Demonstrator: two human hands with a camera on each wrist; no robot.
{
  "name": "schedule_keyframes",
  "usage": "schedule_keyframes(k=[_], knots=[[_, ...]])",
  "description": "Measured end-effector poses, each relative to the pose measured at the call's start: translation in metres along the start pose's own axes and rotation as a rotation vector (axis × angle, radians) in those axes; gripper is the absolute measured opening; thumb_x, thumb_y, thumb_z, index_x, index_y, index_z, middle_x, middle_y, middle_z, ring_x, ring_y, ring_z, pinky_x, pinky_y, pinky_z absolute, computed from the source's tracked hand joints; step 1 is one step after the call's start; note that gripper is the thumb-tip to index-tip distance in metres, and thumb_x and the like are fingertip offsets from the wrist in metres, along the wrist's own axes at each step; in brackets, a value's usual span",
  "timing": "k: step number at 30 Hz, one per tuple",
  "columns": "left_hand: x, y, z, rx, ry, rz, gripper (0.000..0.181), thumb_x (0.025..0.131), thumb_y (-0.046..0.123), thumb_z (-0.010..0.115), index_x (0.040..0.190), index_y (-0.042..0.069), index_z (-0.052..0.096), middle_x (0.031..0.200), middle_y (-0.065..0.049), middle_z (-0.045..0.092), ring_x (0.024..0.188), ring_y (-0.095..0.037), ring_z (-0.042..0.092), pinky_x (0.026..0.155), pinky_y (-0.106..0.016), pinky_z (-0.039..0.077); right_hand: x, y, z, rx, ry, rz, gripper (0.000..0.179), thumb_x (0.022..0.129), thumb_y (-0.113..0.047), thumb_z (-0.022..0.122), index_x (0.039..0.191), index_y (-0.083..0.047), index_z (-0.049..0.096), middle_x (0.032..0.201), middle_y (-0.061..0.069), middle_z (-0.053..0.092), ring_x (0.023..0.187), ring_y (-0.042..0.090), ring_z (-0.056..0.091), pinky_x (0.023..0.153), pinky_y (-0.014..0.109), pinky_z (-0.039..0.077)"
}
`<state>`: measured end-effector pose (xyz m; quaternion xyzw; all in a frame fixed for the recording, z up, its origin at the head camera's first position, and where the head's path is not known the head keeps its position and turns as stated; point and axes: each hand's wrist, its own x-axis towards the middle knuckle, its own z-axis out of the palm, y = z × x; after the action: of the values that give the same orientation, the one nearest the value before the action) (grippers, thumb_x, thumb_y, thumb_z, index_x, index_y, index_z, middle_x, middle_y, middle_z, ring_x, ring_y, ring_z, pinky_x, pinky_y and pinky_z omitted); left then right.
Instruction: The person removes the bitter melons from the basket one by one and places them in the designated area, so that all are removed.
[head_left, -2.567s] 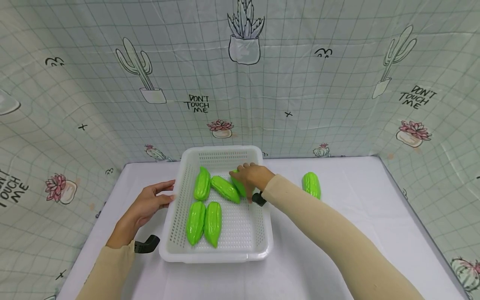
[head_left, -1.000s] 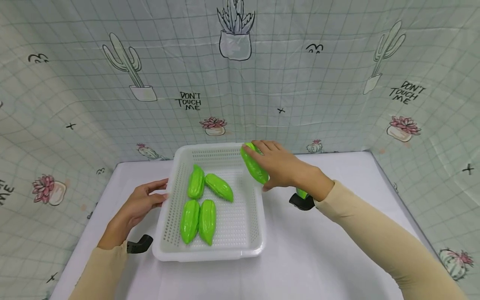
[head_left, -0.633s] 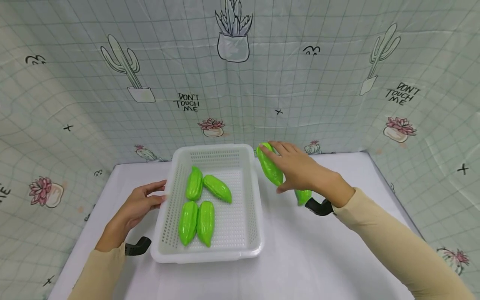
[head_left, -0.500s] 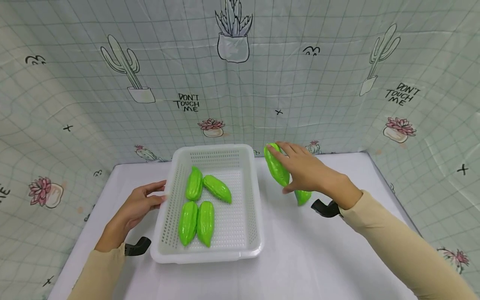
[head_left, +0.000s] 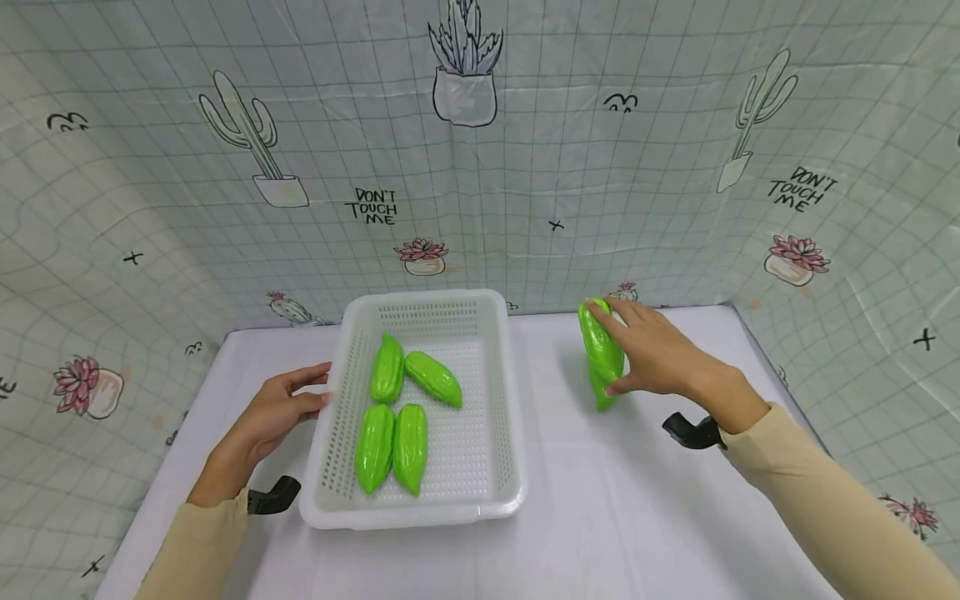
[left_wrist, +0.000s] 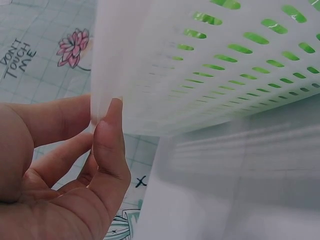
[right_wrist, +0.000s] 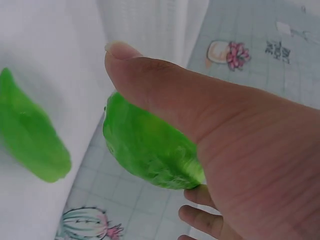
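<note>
In the head view, my left hand [head_left: 272, 415] pinches the left rim of a white perforated plastic basket [head_left: 330, 467]. The left wrist view shows the thumb [left_wrist: 111, 140] and fingers at the basket's rim [left_wrist: 112, 60]. Several glossy green bitter melons [head_left: 432, 378] lie inside, mostly on the left side. To the right of the basket, my right hand [head_left: 656, 354] grips another bitter melon [head_left: 598, 337] above the table. One more bitter melon [head_left: 602, 399] lies beneath it, mostly hidden in the head view; the right wrist view shows that melon [right_wrist: 32, 130] apart from the held one [right_wrist: 145, 145].
A white cloth covers the table [head_left: 570, 517]. Behind and beside it hangs a grid-patterned curtain [head_left: 555, 150] with cactus drawings. Each wrist carries a small black mount, such as the right one [head_left: 692, 431].
My right hand has lifted a bitter melon out of the basket and carried it right, over the one on the table. My left hand stays at the basket's rim.
</note>
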<state>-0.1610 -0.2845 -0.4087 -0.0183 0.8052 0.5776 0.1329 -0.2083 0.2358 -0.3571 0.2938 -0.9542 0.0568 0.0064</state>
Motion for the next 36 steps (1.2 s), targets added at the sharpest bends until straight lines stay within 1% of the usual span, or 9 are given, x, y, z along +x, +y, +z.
schedule_keyframes(k=[9, 19, 36], knots=[[-0.001, -0.001, -0.001, -0.004, -0.004, 0.003, 0.067, 0.104, 0.004, 0.063, 0.162, -0.007, 0.031, 0.157, -0.033, 0.037, 0.097, -0.005, 0.066, 0.085, -0.022, 0.059, -0.012, 0.021, 0.012, 0.004, -0.012, 0.043, 0.127, 0.069, -0.036, 0.101, 0.164, 0.001, 0.025, 0.162, 0.036, 0.032, 0.143, 0.06, 0.037, 0.116, 0.073, 0.032], [0.0, 0.001, 0.001, -0.008, -0.001, -0.006, 0.067, 0.104, 0.003, 0.063, 0.162, -0.007, 0.032, 0.156, -0.032, 0.039, 0.096, -0.007, 0.067, 0.085, -0.021, 0.059, -0.024, 0.035, 0.025, -0.032, -0.024, 0.072, 0.126, 0.068, -0.036, 0.101, 0.162, 0.004, 0.028, 0.159, 0.038, 0.033, 0.14, 0.062, 0.038, 0.113, 0.075, 0.034], [0.001, 0.0, 0.001, -0.004, 0.013, -0.014, 0.067, 0.103, 0.002, 0.063, 0.162, -0.006, 0.033, 0.157, -0.032, 0.038, 0.096, -0.006, 0.067, 0.085, -0.022, 0.059, -0.028, 0.054, 0.043, -0.04, -0.065, 0.147, 0.123, 0.069, -0.035, 0.101, 0.161, 0.005, 0.029, 0.159, 0.04, 0.033, 0.141, 0.063, 0.036, 0.115, 0.075, 0.032]])
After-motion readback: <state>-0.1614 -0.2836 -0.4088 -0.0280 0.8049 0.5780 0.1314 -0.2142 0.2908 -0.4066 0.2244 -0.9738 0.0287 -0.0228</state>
